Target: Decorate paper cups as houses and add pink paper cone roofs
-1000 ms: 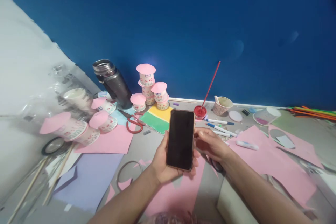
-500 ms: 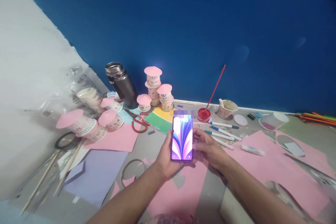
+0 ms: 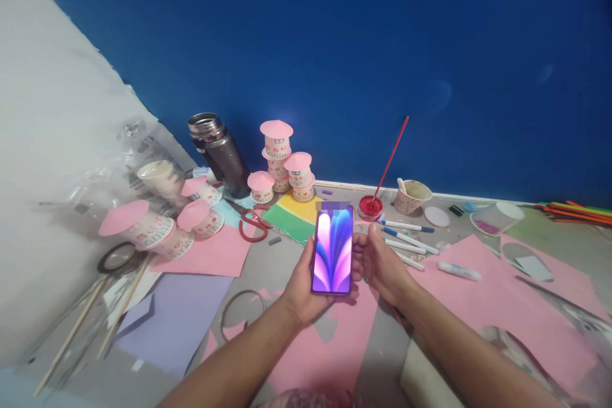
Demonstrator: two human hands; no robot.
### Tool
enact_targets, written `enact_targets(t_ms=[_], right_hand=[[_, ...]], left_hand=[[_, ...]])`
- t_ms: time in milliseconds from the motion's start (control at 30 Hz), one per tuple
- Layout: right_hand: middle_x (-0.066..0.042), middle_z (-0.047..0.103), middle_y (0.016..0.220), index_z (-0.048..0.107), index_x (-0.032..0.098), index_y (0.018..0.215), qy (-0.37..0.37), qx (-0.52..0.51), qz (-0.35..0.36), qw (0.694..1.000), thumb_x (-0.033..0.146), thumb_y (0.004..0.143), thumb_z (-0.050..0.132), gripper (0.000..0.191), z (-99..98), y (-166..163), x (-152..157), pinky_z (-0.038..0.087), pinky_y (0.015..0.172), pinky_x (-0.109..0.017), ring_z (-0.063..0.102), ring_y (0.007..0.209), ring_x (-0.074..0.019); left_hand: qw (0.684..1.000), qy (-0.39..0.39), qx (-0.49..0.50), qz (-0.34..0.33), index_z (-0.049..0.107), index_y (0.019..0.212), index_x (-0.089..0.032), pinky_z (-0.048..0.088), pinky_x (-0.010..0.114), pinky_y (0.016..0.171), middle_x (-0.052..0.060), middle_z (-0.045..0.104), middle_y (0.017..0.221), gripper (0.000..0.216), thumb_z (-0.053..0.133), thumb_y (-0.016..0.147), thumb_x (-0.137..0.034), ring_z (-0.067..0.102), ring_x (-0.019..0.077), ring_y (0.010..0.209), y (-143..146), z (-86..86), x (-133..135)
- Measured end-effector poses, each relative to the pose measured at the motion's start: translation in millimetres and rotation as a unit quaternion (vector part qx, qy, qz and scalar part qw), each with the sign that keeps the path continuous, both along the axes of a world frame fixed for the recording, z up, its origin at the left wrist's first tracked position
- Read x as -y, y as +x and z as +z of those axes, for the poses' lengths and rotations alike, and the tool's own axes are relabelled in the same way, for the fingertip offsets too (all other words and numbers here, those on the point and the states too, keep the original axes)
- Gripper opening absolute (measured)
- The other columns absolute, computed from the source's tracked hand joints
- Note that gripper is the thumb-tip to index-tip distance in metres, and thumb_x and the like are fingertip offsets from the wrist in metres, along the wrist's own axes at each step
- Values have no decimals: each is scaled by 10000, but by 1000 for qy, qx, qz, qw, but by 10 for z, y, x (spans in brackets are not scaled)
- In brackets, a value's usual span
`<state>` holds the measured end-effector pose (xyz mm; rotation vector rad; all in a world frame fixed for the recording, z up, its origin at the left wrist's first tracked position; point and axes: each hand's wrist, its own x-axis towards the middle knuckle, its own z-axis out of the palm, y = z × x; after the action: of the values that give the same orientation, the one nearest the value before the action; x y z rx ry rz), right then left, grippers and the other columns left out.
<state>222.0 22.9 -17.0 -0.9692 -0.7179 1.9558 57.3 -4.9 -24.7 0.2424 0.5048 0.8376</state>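
A smartphone [image 3: 333, 250] with a lit purple and pink screen is held upright over the floor. My left hand [image 3: 299, 287] grips it from below and along its left edge. My right hand [image 3: 377, 261] rests against the phone's right edge, thumb near the screen. Pink paper [image 3: 329, 347] lies on the floor beneath both hands.
Red scissors [image 3: 248, 224], a dark metal flask [image 3: 218, 154], stacked pink-topped paper cups [image 3: 282, 162], and more such cups [image 3: 157, 226] lie at left. A red paint pot with brush [image 3: 370, 206], markers [image 3: 406, 233], a glue stick [image 3: 458, 270] and pink sheets [image 3: 497, 293] lie at right. Blue wall behind.
The phone's screen, black one second ago, has lit up. Both hands and the phone moved slightly away from the camera and my right hand closed in on the phone's right edge.
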Motion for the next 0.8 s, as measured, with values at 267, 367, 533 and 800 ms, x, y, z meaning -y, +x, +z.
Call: enact_targets(t_ms=[267, 367, 533, 800], right_hand=[[-108, 734, 778, 746, 157, 857, 46, 80, -37, 995, 800, 869, 633, 654, 81, 99, -116, 537, 539, -279, 644, 617, -173], [-108, 753, 868, 772, 173, 888, 93, 145, -103, 980, 743, 874, 676, 578, 131, 168, -136, 550, 643, -301, 683, 762, -205], [-93, 746, 1014, 789, 228, 934, 380, 353, -180, 836, 576, 1033, 539, 439, 173, 275, -70, 542, 831, -408, 688, 918, -249], [-137, 653, 1310, 760, 239, 1088, 696, 416, -97, 577, 470, 1070, 512, 340, 158, 252, 7, 505, 910, -476, 621, 1140, -304]], left_hand=[[999, -17, 39, -21, 701, 1251, -39, 618, 471, 666, 235, 785, 1032, 929, 419, 914, -858, 774, 352, 839, -32, -125, -9], [998, -38, 45, -20, 719, 1213, -36, 627, 487, 674, 231, 785, 1041, 923, 439, 905, -859, 771, 357, 860, -51, -119, -3], [995, -66, 71, -14, 717, 1219, -30, 637, 515, 715, 231, 785, 1062, 908, 390, 943, -831, 772, 356, 872, -100, -30, -30], [989, -83, 114, 34, 694, 1280, -118, 626, 501, 752, 190, 784, 1109, 747, 393, 1001, -742, 771, 333, 897, -91, 47, -49]])
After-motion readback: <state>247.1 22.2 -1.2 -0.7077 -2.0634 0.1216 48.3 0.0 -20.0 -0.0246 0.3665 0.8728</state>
